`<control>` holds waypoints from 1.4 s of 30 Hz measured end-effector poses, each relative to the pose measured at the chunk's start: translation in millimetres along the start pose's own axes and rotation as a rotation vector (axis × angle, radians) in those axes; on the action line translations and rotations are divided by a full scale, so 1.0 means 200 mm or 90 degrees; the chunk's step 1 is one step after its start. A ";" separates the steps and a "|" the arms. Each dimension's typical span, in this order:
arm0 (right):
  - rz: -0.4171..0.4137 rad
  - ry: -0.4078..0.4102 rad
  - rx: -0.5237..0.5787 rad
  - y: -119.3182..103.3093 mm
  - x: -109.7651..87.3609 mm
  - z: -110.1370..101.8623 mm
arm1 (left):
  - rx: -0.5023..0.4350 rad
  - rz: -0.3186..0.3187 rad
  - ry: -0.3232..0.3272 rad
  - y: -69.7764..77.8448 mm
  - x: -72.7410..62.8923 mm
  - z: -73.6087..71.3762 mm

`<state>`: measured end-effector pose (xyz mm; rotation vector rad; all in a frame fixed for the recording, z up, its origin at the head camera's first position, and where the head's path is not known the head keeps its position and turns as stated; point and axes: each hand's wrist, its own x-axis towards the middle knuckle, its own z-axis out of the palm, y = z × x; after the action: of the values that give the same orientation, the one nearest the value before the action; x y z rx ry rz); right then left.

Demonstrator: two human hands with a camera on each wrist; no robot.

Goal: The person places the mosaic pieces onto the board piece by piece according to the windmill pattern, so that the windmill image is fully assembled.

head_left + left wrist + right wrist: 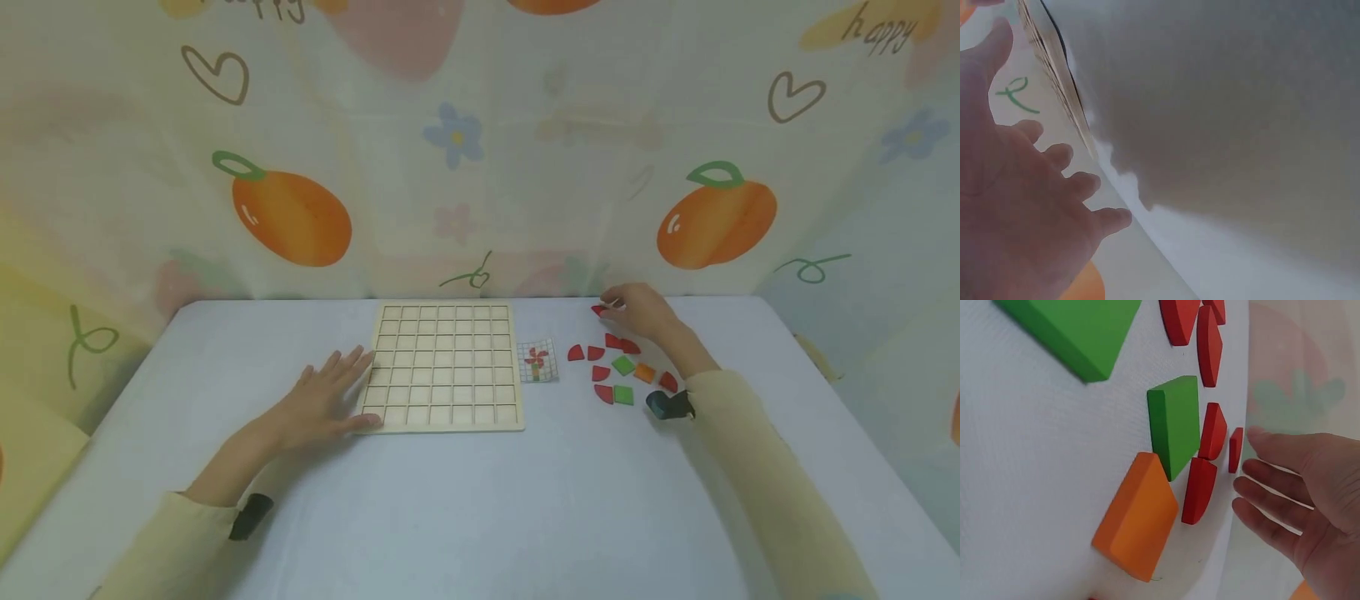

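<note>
A pale sleeve (pixel 168 546) with a dark strap (pixel 251 517) crosses the left part of the tabletop (pixel 450 517). The left hand (pixel 318 402) is spread palm down and grasps nothing; its fingertips meet the left rim of a pale grid board (pixel 442 367), and its thumb lies over that board's near left corner. The board sits along the middle of the tabletop's far edge, its square cells in rows.

Just beside its right rim lies a small card (pixel 537 360), showing a red pinwheel on a grid. Further right, toward the far right corner, loose pieces are scattered: seven red quarter-circle pieces (pixel 576 353), a turned green square (pixel 623 365), a second green square (pixel 623 396) at the near side beside a red piece, and an orange square (pixel 644 372).

Beyond them, at the far edge, the right hand (pixel 641 312) reaches to another red piece (pixel 597 309). Its fingers are loosely bent and parted, with the piece just at the thumb tip; whether they touch is unclear. The right sleeve (pixel 757 467) runs back toward the near edge. Behind stands a fruit-printed cloth (pixel 555 183).
</note>
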<state>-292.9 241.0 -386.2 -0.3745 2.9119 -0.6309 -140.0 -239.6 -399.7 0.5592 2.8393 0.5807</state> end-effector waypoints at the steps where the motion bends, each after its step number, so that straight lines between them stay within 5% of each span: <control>1: 0.002 -0.004 0.000 0.00 0.00 0.00 | 0.001 0.001 -0.002 0.00 0.00 0.01; 25: 0.083 0.033 0.022 -0.01 0.02 0.04 | 0.002 -0.011 -0.050 0.04 0.06 0.03; 42: 0.000 0.071 0.080 -0.04 0.03 0.05 | 0.006 -0.015 -0.082 0.10 0.03 -0.03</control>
<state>-294.9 227.8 -391.8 -0.3335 2.9553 -0.8569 -141.2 -222.4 -385.9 0.5433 2.7247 0.5081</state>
